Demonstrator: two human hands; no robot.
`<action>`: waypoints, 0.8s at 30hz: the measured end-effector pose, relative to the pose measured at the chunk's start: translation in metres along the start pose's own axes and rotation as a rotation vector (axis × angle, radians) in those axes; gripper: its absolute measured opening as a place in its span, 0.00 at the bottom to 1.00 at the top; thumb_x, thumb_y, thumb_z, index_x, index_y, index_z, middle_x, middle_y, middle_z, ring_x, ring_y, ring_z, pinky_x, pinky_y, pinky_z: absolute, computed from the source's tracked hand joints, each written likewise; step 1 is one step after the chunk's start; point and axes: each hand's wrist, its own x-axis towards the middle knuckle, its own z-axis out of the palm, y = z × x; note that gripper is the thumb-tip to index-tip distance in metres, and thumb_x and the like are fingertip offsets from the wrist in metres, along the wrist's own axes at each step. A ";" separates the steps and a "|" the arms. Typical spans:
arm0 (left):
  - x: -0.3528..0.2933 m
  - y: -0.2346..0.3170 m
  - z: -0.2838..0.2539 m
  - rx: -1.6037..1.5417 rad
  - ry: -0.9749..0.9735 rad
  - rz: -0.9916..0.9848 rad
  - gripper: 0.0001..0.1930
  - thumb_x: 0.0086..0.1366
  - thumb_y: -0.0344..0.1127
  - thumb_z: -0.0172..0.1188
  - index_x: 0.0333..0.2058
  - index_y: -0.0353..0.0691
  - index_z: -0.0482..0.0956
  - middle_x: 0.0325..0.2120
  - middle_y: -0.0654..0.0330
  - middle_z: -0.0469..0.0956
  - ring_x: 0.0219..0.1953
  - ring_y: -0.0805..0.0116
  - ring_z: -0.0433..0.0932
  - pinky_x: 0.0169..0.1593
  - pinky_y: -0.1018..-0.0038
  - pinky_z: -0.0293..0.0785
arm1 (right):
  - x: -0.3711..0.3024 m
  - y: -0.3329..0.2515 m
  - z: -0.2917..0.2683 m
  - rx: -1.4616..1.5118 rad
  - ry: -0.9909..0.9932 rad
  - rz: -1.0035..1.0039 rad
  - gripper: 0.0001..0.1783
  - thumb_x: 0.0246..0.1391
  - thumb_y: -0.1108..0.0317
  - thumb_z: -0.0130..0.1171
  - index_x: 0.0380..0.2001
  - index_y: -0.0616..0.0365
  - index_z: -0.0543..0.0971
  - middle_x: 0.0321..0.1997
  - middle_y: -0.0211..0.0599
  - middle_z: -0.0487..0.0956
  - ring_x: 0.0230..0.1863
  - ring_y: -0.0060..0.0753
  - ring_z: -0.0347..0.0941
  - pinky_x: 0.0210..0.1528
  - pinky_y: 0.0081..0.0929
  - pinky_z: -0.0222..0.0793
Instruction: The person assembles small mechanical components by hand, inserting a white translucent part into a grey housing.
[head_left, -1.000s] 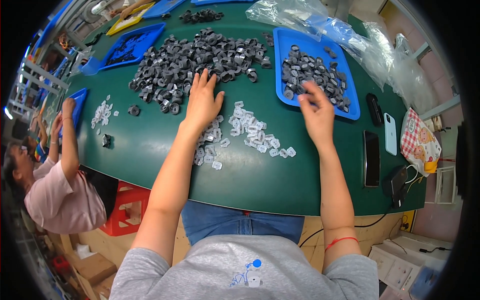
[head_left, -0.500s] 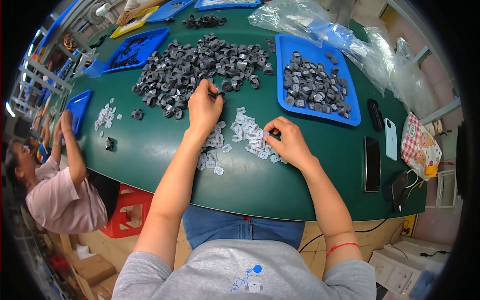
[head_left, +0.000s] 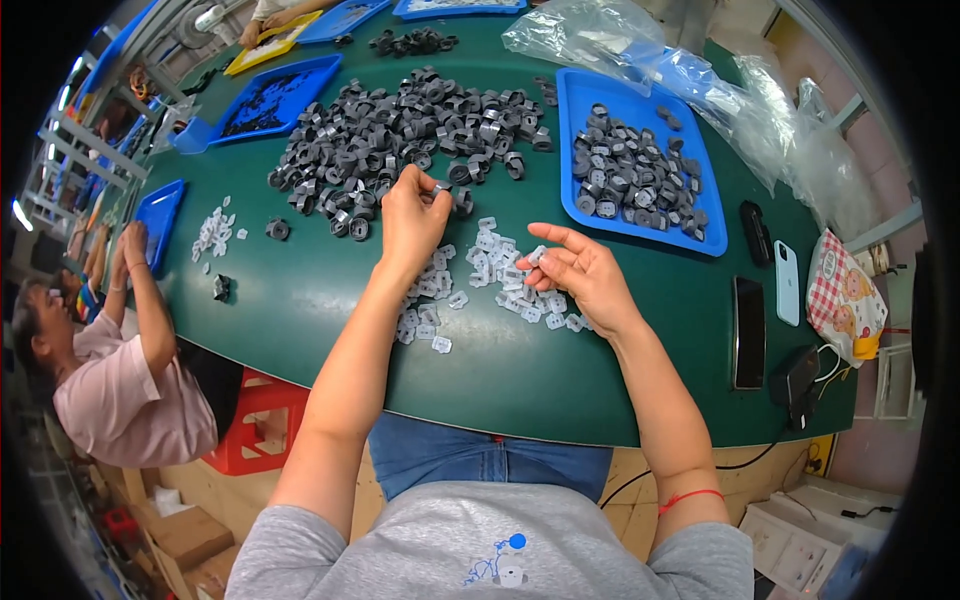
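My left hand [head_left: 412, 220] is closed at the near edge of a large heap of dark grey ring-shaped plastic parts [head_left: 420, 120]. It pinches a dark grey plastic part [head_left: 442, 187], mostly hidden by the fingers. Between the thumb and a finger of my right hand [head_left: 590, 278] is a small white plastic piece [head_left: 537, 256], lifted above a loose pile of similar white pieces [head_left: 490, 262]. More white pieces [head_left: 428, 315] lie beside my left wrist, partly covered by it.
A blue tray [head_left: 640, 238] of grey parts stands at the right, near plastic bags [head_left: 770, 120]. A phone [head_left: 787, 283] and a black device [head_left: 747, 335] lie at the right edge. Another person [head_left: 130, 390] works at the left beside a blue tray [head_left: 160, 215].
My right hand has lifted off the white pile with a white piece, its fingers opening out somewhat. My left hand stays near the heap, still pinching.
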 end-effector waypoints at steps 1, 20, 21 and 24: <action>0.001 0.000 -0.001 0.017 0.011 -0.010 0.06 0.47 0.26 0.56 0.22 0.30 0.68 0.14 0.58 0.74 0.19 0.74 0.74 0.25 0.76 0.69 | 0.000 0.000 0.000 -0.001 -0.002 -0.001 0.15 0.54 0.70 0.51 0.44 0.64 0.69 0.37 0.44 0.77 0.33 0.22 0.73 0.36 0.17 0.70; -0.031 0.033 0.015 -1.071 -0.767 -0.546 0.21 0.56 0.20 0.38 0.50 0.26 0.62 0.45 0.48 0.69 0.38 0.67 0.77 0.44 0.80 0.75 | 0.000 0.008 -0.002 0.055 0.247 -0.016 0.12 0.50 0.69 0.56 0.36 0.66 0.76 0.27 0.31 0.76 0.25 0.16 0.69 0.31 0.14 0.67; -0.032 0.034 0.015 -1.072 -0.770 -0.546 0.21 0.56 0.20 0.38 0.50 0.26 0.62 0.45 0.48 0.69 0.38 0.67 0.77 0.44 0.80 0.75 | -0.001 0.009 -0.002 0.061 0.251 -0.012 0.13 0.49 0.68 0.57 0.37 0.66 0.76 0.27 0.32 0.76 0.25 0.16 0.69 0.30 0.14 0.67; -0.032 0.038 0.013 -1.026 -0.792 -0.512 0.22 0.57 0.20 0.38 0.53 0.27 0.60 0.47 0.47 0.68 0.41 0.66 0.75 0.45 0.80 0.74 | -0.001 0.007 -0.001 0.079 0.262 -0.023 0.14 0.49 0.68 0.57 0.38 0.66 0.76 0.26 0.32 0.76 0.25 0.16 0.69 0.29 0.14 0.67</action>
